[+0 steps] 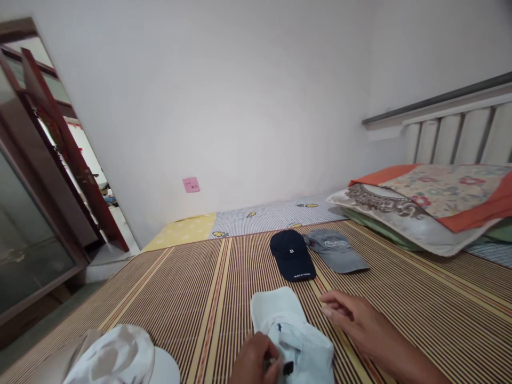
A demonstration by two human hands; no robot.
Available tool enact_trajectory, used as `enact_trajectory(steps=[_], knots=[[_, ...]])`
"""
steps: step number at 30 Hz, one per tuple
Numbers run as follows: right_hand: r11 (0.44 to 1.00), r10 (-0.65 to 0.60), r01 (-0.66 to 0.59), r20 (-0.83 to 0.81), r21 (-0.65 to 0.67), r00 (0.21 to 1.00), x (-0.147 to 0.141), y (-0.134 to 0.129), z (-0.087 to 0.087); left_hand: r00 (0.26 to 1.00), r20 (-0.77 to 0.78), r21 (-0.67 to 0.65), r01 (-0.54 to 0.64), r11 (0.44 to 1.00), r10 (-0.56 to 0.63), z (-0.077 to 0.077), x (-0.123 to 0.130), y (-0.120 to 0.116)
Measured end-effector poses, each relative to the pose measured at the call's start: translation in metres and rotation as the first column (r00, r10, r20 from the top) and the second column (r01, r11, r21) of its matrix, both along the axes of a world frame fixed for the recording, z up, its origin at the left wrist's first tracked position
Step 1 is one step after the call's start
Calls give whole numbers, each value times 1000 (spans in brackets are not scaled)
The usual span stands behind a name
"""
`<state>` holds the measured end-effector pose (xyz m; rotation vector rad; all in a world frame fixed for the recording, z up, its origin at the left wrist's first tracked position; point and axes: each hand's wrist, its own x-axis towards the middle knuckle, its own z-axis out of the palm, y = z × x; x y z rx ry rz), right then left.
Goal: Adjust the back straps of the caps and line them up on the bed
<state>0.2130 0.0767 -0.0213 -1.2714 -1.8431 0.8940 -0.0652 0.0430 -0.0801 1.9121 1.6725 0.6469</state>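
A pale white baseball cap [302, 341] lies on the striped mat with its brim pointing away from me. It has a small dark logo at the front, and its crown is creased and partly caved in. At the cap's near left edge my left hand [256, 360] has its fingers curled and pinched on the fabric. To the right of the cap, my right hand [348, 314] hovers over the mat, fingers loosely bent and holding nothing. Beyond the cap lie a navy cap [292, 256] and a grey cap [338, 250], side by side and touching.
At the lower left a white patterned cap [116, 354] rests against a beige cap [60, 360]. Pillows [432, 208] are stacked on the right by a radiator [460, 136]. The mat [192, 298] reaches toward a wall with a pink note [191, 185]; a door [72, 154] stands ajar at left.
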Motion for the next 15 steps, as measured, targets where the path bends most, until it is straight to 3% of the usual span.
enact_trajectory(steps=[6,15], knots=[[998,59,-59,-23,7,998,-13,-5,3,997,1,33,-76,997,76,-12,4,-2],[995,98,-94,108,-46,989,-45,-8,-8,998,-7,7,-56,998,56,-3,19,-7]])
